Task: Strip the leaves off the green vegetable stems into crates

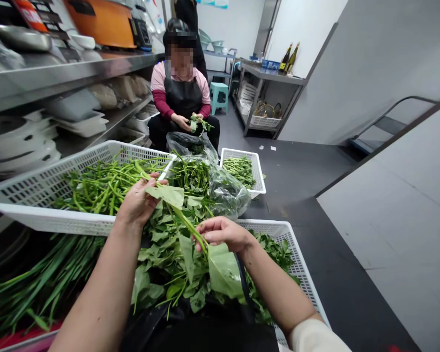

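Observation:
A long green leafy stem (185, 220) stretches between my two hands. My left hand (141, 198) is closed around its upper part, beside a broad leaf. My right hand (222, 232) pinches the stem lower down, with large leaves hanging below the fingers. Underneath lies a heap of loose leafy greens (161, 259) on dark plastic at my lap. To the left of my left hand, a white plastic basket (73, 220) holds bare green stems (106, 183). Another white basket (308, 274), with leafy greens in it, stands under my right forearm.
Opposite me sits a person (183, 95) in a dark apron, holding greens. Between us are clear plastic bags (231, 193) of greens and a small white basket (258, 171) of cut stems. Long green leaves (51, 278) lie at lower left. A metal shelf (77, 68) lines the left side.

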The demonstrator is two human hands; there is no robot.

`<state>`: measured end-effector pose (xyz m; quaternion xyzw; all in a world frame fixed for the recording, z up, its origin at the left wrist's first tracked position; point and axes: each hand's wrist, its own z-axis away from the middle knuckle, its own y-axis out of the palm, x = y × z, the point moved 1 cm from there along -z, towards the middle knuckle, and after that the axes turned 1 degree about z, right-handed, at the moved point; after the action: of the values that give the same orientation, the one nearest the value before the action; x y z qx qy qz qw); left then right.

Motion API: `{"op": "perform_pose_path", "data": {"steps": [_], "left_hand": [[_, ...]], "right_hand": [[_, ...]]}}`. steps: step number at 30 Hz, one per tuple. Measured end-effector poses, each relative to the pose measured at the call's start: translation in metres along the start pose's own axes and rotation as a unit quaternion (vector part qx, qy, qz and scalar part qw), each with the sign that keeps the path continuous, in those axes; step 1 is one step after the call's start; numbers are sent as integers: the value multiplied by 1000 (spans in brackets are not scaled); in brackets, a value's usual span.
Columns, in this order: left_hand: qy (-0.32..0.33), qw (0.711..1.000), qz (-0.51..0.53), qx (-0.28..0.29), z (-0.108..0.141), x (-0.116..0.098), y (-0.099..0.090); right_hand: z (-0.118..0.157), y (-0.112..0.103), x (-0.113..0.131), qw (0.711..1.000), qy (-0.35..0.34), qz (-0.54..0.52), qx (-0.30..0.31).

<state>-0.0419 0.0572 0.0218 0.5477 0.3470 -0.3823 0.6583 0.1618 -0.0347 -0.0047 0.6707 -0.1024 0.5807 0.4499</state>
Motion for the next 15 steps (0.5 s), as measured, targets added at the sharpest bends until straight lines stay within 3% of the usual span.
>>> {"op": "perform_pose_path", "data": {"steps": [5, 8, 11, 15], "left_hand": [[9, 999, -29, -42, 5, -3, 5], [24, 997, -46, -62, 7, -3, 6], [41, 996, -49, -66, 6, -3, 3], [88, 994, -36, -58, 5, -6, 0]], "right_hand": [[-2, -9, -13, 997, 25, -67, 39], [-5, -14, -22, 996, 29, -90, -5], [-8, -14, -27, 990, -13, -126, -61], [-9, -15, -31, 993, -19, -107, -55]]}}
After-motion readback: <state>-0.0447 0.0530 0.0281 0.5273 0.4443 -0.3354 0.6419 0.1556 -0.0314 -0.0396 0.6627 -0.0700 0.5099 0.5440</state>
